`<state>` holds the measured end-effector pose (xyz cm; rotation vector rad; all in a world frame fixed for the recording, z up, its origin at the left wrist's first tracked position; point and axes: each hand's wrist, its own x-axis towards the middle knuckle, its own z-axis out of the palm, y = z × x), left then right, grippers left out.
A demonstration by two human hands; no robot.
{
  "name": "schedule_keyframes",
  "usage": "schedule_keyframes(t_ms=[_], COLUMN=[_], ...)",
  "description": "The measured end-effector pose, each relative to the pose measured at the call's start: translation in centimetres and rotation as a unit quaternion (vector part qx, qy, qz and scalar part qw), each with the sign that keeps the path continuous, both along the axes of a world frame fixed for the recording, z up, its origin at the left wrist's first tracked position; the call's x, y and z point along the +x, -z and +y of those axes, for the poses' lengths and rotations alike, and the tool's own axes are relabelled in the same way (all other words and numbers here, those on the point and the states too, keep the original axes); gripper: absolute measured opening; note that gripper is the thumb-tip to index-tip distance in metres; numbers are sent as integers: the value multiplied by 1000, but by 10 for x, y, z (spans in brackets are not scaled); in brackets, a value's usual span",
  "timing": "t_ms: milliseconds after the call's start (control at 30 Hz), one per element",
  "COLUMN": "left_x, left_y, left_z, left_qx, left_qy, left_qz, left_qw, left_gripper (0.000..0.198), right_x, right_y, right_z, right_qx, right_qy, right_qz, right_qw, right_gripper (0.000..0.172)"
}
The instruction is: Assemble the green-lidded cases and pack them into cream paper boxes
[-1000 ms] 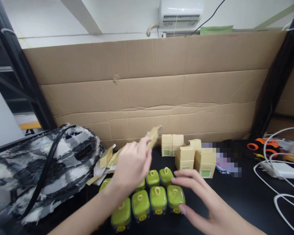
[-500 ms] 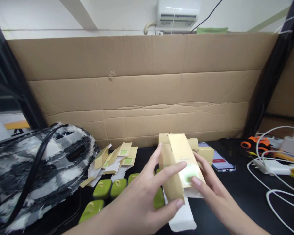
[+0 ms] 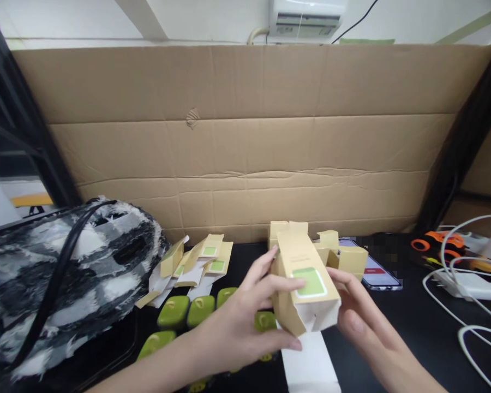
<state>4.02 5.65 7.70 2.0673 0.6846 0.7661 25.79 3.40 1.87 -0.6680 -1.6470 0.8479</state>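
Note:
A small tan cardboard box [image 3: 298,251] with a green square label is held tilted in front of me, its near end open. The white inside and a long white flap [image 3: 311,363] hanging down show there. My left hand [image 3: 249,311] grips the box from the left, a finger over its top by the label and the thumb under its lower edge. Against its right side rest the fingers of my right hand [image 3: 360,316], with the thumb close to the open end. Several rounded green cases [image 3: 200,311] stand to the left, partly hidden by my left arm.
Flattened tan boxes [image 3: 204,262] lie piled at the back left. More tan boxes [image 3: 354,259] stand behind the held one, by a phone [image 3: 382,278]. White cables [image 3: 454,284] and an orange toy [image 3: 437,243] lie right. A black-and-white shaggy bag [image 3: 106,256] sits left.
The box has been tipped so its open near end faces me, with the label in plain sight. My right thumb has come off the label to the box's right side. The view has shifted slightly.

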Motion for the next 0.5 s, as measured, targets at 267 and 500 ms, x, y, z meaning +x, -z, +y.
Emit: schedule_keyframes(t_ms=[267, 500], left_x=[4, 9], left_y=[7, 10], left_z=[0, 2], left_qx=[-77, -172], left_qy=[-65, -1], left_qz=[-160, -207], left_qw=[982, 963], left_gripper=[42, 31], right_x=[1, 7], right_y=[6, -8], right_z=[-8, -13], right_qx=[274, 316], right_qy=[115, 145], right_qz=[-213, -271], right_qw=[931, 898], right_gripper=[58, 48])
